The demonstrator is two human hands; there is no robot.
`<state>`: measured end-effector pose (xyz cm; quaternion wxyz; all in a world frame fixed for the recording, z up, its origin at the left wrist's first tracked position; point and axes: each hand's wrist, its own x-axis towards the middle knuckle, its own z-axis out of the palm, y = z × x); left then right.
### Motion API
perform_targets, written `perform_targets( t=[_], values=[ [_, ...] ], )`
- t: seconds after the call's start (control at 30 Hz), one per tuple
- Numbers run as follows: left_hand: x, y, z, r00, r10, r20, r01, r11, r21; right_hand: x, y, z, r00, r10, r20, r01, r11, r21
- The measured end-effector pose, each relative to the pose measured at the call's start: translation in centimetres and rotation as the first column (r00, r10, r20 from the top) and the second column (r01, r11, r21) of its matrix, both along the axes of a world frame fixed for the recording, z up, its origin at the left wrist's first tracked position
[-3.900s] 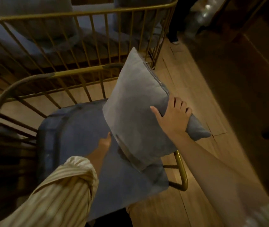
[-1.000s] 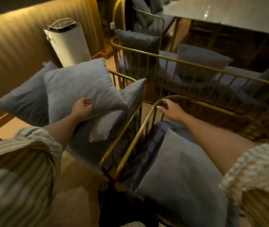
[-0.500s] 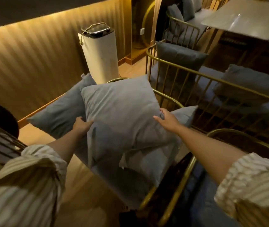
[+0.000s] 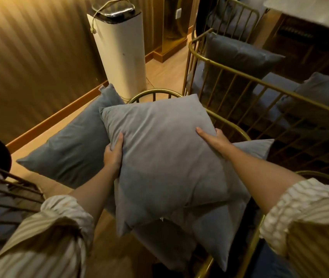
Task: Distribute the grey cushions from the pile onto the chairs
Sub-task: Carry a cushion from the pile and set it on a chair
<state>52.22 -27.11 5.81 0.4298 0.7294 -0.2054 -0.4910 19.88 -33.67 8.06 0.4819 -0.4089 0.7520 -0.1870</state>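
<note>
both hands grip the top grey cushion (image 4: 165, 157) by its side edges, left hand (image 4: 113, 155) and right hand (image 4: 213, 137) clenched on it, atop the pile (image 4: 209, 227) on a gold-framed chair (image 4: 237, 131), likely to lift it toward another chair.

A tall white cylindrical appliance (image 4: 120, 51) against the ribbed wall (image 4: 31, 57), on wooden floor (image 4: 165, 71).
</note>
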Motion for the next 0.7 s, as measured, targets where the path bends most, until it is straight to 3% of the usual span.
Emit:
perform_targets(
  t=[0.23,0.4,0.7],
  values=[
    [-1.6,0.9,2.5,0.996,0.016,0.092,-0.017,1.000,0.013,-2.7,1.7,2.7,0.959,-0.147,0.242,0.161,0.986,-0.040],
    [-5.7,0.3,6.1,0.990,-0.108,0.089,0.113,0.993,-0.044,-7.8,5.4,6.4,0.921,-0.206,0.331,0.246,0.966,-0.084],
    [-23.1,3.3,12.2,0.927,-0.370,0.054,0.374,0.914,-0.157,-23.7,18.6,10.5,0.781,-0.449,0.434,0.554,0.820,-0.148]
  ],
)
